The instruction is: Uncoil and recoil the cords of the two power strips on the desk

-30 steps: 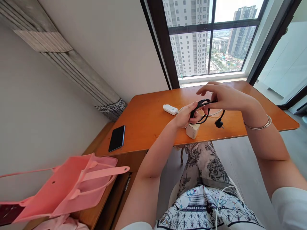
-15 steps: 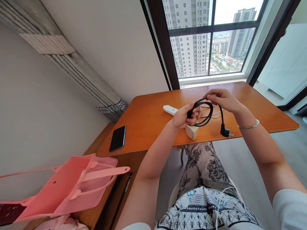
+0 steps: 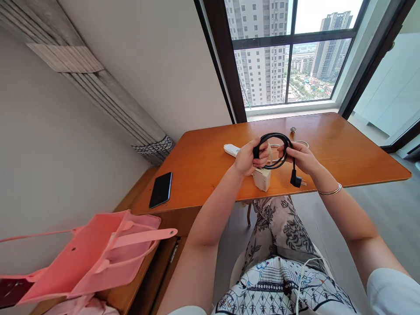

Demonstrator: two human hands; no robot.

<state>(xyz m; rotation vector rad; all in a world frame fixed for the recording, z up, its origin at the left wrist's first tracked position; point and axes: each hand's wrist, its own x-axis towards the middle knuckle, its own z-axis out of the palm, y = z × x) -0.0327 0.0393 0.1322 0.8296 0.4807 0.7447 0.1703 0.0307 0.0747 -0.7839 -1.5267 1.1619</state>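
Observation:
A black power cable is coiled into a loop above the orange wooden table. My left hand grips the left side of the coil with its fingers closed. My right hand pinches the right side, and the black plug hangs just below it. A small white cube adapter sits on the table under my hands. A white oblong device lies just left of my left hand, with a thin white cord trailing behind the coil.
A black phone lies at the table's left corner. A pink tote bag rests on a lower wooden surface at the near left. A small round metal object sits behind my hands. A window stands beyond the table.
My right hand has come down from above the coil and closed on its right side. The loose plug end has been drawn in and now hangs short below that hand.

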